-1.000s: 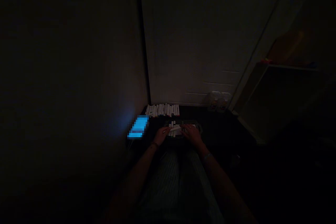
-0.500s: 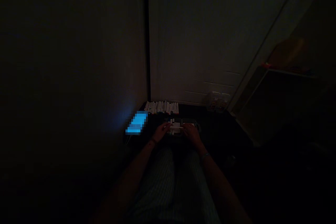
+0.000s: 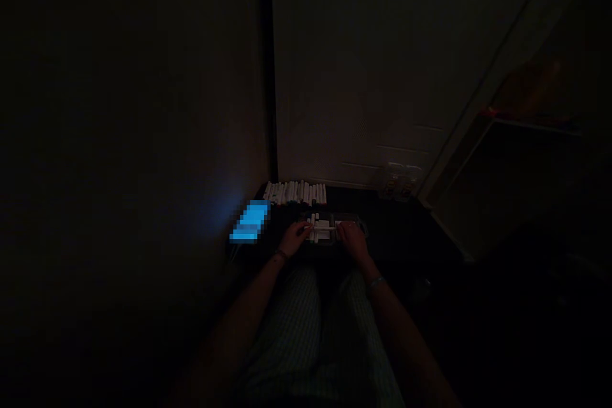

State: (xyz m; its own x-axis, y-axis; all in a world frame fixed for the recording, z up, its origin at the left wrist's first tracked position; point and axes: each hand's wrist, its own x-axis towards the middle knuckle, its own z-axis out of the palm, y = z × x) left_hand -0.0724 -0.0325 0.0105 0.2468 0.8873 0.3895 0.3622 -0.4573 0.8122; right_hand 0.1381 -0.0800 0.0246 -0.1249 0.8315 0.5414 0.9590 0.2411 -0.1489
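A white marker [image 3: 326, 228] lies level between my hands, above a clear plastic case [image 3: 329, 243]. My left hand [image 3: 295, 237] is closed on its left end, and my right hand [image 3: 352, 237] is closed round its right end. Inside the case, a few white markers [image 3: 313, 219] stand on the left, beside a pale flat piece. The dim light hides the finger details and most of the case's right side.
A row of several white markers [image 3: 295, 192] lies along the back of the dark table [image 3: 406, 236]. At left glows a blurred bright screen [image 3: 250, 222]. Clear containers [image 3: 400, 182] stand at the back right against the wall. A shelf [image 3: 530, 124] is at far right.
The view has shifted slightly. My right hand sits a little farther from the left one, and more of the white marker shows between them. Both hands stay on it.
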